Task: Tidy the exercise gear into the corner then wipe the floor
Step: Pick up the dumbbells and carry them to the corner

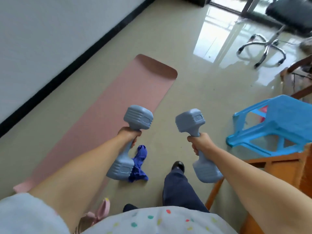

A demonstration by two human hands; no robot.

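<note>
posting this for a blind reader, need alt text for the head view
Seen from above, a person holds a grey-blue dumbbell in each hand, left hand and right hand wrapped round the handles, above a beige tiled floor. A pink exercise mat lies unrolled along the wall, a blue cloth lies beside it, and a blue plastic stool stands to the right.

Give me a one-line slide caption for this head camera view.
Each hand, left and right, holds a grey dumbbell above a pink mat and blue cloth.

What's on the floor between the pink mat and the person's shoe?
Head view: a crumpled blue cloth lies on the bare tile between the pink mat and the shoe, partly hidden by the left dumbbell.
</note>
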